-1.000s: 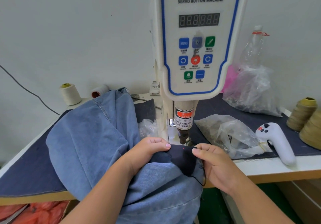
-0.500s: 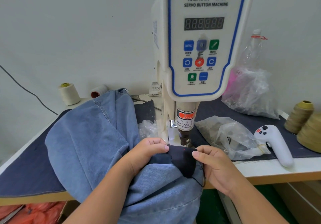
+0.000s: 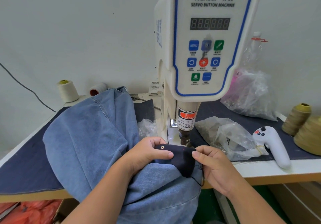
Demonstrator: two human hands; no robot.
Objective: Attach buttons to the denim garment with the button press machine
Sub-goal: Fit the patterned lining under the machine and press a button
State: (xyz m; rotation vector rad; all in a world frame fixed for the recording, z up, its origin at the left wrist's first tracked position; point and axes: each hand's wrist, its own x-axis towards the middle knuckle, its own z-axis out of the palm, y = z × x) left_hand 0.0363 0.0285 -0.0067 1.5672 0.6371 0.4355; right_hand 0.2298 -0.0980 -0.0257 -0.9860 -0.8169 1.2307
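Hands are shifting the dark flap [image 3: 180, 159] of the denim [image 3: 90, 136] under the press [image 3: 205, 49], seen from the head camera. A metal button [image 3: 162, 147], hidden a second ago, is now showing at the flap's left end, just above the left hand [image 3: 147, 156], whose grip is pinching the flap between thumb and fingers. The right hand [image 3: 213, 168] is pinching the flap's other end, pulling it flat. A red laser dot [image 3: 183, 149] is falling on bare cloth between the two hands, below the ram [image 3: 184, 136]. That suggests one button is already set and the flap is being lined up for the next. The rest of the denim is lying heaped on the tabletop [image 3: 20, 168] to the left and spilling over its front edge. Fingertips are sitting near the ram, a pinch risk.
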